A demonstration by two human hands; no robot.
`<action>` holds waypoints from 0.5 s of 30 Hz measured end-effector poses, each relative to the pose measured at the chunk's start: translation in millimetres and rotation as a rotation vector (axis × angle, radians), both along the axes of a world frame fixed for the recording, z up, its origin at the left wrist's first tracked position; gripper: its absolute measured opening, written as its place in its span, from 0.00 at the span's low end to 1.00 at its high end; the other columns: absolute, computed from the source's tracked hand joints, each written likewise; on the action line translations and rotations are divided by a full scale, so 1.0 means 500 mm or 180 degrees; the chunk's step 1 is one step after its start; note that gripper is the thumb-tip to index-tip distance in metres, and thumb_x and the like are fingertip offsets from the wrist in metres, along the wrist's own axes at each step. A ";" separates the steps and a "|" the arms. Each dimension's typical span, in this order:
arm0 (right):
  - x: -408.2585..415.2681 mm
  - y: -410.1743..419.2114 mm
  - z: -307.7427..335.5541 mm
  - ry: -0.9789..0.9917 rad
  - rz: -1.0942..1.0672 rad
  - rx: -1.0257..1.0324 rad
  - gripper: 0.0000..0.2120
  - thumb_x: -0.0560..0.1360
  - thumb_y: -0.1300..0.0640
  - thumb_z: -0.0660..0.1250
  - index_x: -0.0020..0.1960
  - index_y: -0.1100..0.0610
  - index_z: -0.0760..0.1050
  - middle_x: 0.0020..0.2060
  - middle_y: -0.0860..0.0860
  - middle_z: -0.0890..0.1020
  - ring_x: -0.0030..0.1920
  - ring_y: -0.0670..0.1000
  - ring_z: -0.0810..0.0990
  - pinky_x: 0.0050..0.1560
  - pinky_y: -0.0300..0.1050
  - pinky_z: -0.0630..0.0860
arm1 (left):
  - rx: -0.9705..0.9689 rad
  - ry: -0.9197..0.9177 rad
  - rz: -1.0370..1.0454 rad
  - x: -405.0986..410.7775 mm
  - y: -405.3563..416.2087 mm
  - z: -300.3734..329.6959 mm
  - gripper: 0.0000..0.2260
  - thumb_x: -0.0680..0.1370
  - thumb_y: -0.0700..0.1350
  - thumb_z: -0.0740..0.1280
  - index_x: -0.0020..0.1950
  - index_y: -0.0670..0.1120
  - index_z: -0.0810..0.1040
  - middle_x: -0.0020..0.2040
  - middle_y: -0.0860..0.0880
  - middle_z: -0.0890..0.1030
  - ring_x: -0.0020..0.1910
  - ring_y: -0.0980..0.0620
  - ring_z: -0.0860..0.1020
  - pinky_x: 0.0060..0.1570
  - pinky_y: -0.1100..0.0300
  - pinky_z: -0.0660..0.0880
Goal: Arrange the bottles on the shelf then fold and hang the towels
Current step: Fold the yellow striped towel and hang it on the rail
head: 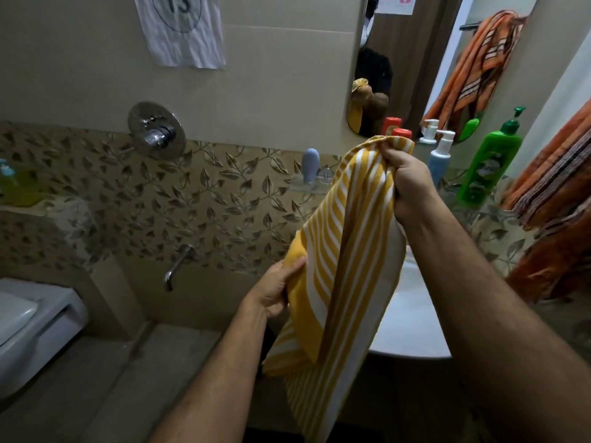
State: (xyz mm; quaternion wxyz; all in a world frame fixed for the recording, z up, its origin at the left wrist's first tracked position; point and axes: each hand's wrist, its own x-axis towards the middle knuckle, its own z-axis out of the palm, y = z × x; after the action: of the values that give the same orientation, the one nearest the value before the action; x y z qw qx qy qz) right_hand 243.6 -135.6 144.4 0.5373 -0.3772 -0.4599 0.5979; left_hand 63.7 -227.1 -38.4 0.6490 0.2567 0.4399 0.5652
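A yellow and white striped towel [339, 266] hangs in the air in front of me. My right hand [407, 180] grips its bunched top edge. Lower down, my left hand [276, 287] pinches its left side. Behind the towel, a glass shelf [479, 212] under the mirror carries a green pump bottle [487, 167], a blue pump bottle [439, 159] and a red-capped bottle [402, 133], mostly hidden by the towel. An orange striped towel [556, 187] hangs at the right edge.
A white washbasin [412, 321] sits below the towel. A mirror [415, 59] is on the wall. A small blue tube [311, 164] stands on a small holder. A shower mixer [156, 131] and spout [177, 266] are on the tiled wall, with a toilet [35, 330] at the left.
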 end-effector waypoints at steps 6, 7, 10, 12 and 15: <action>0.008 0.008 -0.004 -0.0255 0.0036 -0.0168 0.07 0.80 0.58 0.64 0.52 0.60 0.78 0.49 0.57 0.85 0.51 0.55 0.85 0.54 0.51 0.81 | 0.0576 0.0379 0.0999 -0.024 0.056 0.087 0.15 0.83 0.45 0.61 0.64 0.38 0.77 0.58 0.39 0.82 0.59 0.42 0.80 0.61 0.47 0.76; 0.008 0.007 -0.002 -0.0312 0.0122 -0.0199 0.06 0.80 0.58 0.64 0.51 0.60 0.78 0.49 0.57 0.85 0.50 0.55 0.85 0.53 0.50 0.81 | 0.0565 0.0539 0.1137 -0.019 0.065 0.099 0.15 0.82 0.46 0.61 0.64 0.37 0.77 0.58 0.38 0.82 0.59 0.41 0.80 0.62 0.45 0.76; -0.001 0.003 0.009 -0.0376 0.0365 -0.0226 0.07 0.80 0.58 0.63 0.47 0.60 0.78 0.42 0.55 0.85 0.44 0.53 0.85 0.44 0.47 0.82 | 0.0631 0.0687 0.1119 0.009 0.074 0.132 0.21 0.81 0.53 0.63 0.64 0.38 0.76 0.57 0.38 0.82 0.58 0.41 0.81 0.62 0.40 0.75; -0.014 0.006 0.013 -0.0275 0.0532 -0.0314 0.09 0.80 0.59 0.63 0.46 0.62 0.78 0.36 0.55 0.86 0.38 0.52 0.86 0.36 0.45 0.82 | 0.0927 0.0834 0.0701 0.036 0.073 0.148 0.30 0.75 0.61 0.66 0.68 0.41 0.73 0.61 0.41 0.81 0.61 0.43 0.80 0.62 0.43 0.75; -0.034 0.002 0.006 -0.0335 0.0889 -0.0533 0.10 0.81 0.58 0.62 0.48 0.64 0.78 0.33 0.57 0.85 0.33 0.52 0.86 0.32 0.45 0.82 | 0.1164 0.1609 0.0251 0.072 0.078 0.156 0.40 0.65 0.64 0.76 0.71 0.48 0.69 0.64 0.48 0.80 0.63 0.48 0.78 0.63 0.46 0.75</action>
State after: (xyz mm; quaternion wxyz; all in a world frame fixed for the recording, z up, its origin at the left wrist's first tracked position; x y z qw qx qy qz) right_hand 226.6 -134.4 147.4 0.3909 -0.3839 -0.4839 0.6824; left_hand 99.9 -188.1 39.5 0.4397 0.4842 0.4879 0.5780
